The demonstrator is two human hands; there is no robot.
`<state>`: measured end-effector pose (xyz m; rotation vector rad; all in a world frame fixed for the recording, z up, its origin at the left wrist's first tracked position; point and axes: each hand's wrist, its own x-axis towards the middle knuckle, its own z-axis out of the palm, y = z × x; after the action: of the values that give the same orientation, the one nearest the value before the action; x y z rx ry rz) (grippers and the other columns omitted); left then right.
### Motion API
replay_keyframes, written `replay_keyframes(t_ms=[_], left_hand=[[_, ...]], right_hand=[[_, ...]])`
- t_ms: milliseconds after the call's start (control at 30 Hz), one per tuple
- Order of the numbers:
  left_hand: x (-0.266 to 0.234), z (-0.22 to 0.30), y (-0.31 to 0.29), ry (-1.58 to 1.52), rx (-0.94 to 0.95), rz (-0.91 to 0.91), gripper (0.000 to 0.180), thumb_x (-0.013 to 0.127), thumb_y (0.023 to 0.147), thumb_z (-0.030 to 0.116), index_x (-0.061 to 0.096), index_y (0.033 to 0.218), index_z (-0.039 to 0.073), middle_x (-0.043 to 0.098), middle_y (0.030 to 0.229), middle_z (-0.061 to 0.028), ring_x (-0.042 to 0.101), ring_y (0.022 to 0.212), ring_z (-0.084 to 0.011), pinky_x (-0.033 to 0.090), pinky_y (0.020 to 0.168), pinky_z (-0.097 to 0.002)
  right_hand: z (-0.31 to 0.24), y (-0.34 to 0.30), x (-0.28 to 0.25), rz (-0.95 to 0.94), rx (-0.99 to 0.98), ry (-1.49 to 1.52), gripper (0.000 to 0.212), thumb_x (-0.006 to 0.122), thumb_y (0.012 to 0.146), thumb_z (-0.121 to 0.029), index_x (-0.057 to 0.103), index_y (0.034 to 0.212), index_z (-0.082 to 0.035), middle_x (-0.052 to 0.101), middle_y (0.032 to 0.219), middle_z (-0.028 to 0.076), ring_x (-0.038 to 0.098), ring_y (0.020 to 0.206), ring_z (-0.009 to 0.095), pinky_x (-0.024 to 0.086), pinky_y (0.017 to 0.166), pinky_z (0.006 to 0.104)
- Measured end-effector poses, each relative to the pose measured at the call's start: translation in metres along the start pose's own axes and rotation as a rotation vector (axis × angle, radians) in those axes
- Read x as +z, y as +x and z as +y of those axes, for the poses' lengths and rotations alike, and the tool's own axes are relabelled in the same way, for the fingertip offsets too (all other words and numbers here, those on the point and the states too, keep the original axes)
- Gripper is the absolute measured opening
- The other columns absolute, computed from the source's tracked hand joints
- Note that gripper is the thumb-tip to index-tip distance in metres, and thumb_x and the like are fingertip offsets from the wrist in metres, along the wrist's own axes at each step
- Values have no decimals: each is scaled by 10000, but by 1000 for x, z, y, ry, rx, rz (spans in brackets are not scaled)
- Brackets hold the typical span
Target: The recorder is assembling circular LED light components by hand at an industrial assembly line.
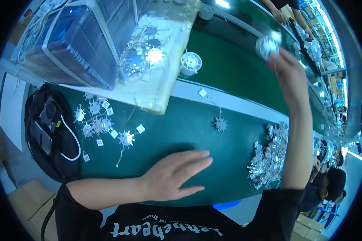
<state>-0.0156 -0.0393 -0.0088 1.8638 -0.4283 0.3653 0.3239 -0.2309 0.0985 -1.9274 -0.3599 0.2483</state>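
My left hand [175,174] hovers over the green worktable [161,136], fingers stretched out and apart, holding nothing. Out at the far right, my right hand [288,70], blurred by motion, grips a white round cup-shaped housing [266,47] over the green belt [229,60]. Beyond the left hand lies one silver star-shaped metal plate [220,124] with a thin wire ending in a white square tag [203,93]. Several similar star-shaped plates [94,107] are scattered at the left. A second white cup-shaped housing [191,63] stands on the belt's near side, with a wire across its opening.
A heap of small silver metal parts [269,156] lies beside my right forearm. At the far left stand a strapped blue crate [72,48] and a plastic-wrapped white slab [149,90] bearing more plates. A black bag [52,132] holds devices and a white cable. Other people [328,184] work at right.
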Motion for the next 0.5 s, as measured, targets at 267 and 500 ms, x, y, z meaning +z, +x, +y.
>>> replay_keyframes(t_ms=[267,500], left_hand=[[5,-17,7,16,-42,-180,553,841,929,204,648,1417,33,666,1391,-165,679,1277,-334,575,1060,-447],[3,-13,3,-24,-65,-182,416,801,955,191,712,1335,47,723,1296,-121,690,1260,-295,571,1059,-433]], right_hand=[[120,333,-32,287,245,-75,332,831,971,-269,756,1108,24,742,1064,134,731,884,248,591,839,346],[117,354,-21,506,-426,-1277,526,709,1020,-489,702,1384,-108,734,1296,181,734,1117,319,565,990,419]])
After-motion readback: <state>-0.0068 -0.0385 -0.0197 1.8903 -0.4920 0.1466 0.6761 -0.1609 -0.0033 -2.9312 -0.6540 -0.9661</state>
